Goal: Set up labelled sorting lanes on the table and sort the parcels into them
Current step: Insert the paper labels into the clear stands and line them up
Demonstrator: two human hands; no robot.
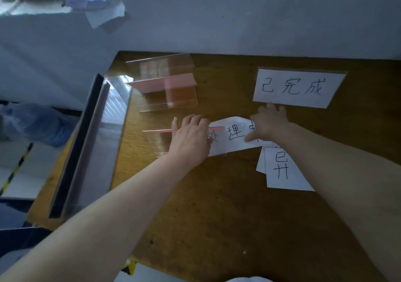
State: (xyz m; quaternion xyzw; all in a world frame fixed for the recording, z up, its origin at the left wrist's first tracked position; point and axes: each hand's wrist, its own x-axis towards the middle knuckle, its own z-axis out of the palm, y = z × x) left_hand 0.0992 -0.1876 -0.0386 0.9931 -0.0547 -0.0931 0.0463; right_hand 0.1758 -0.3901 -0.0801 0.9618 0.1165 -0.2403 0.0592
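On the brown wooden table [217, 205], the left hand [191, 138] lies palm down over the right half of a clear acrylic sign holder [156, 141] with a red top edge. Its fingers are bent over the holder's top and grip it, and the thumb sticks out to the left. A white paper label [234, 136] handwritten 处理中 sits with its left end at this holder, partly under the left hand, and its upper edge bows up off the table. The right hand [271, 125] rests on the label's right end. Its thumb is stretched out and pressing on the paper, while the other fingers lie loosely extended toward the far side; whether any of them hooks the paper's edge cannot be told. Just beyond those fingers stands a finished sign [297, 87], a holder with a sheet reading 已完成. Near the right wrist lie a few loose label sheets [282, 169], overlapped, the top one bearing large black characters. Two empty acrylic holders [167, 82] sit one behind the other toward the table's far left corner. A metal strip [86, 142] runs along the table's left edge, with yellow-and-black floor tape [17, 169] beyond it.
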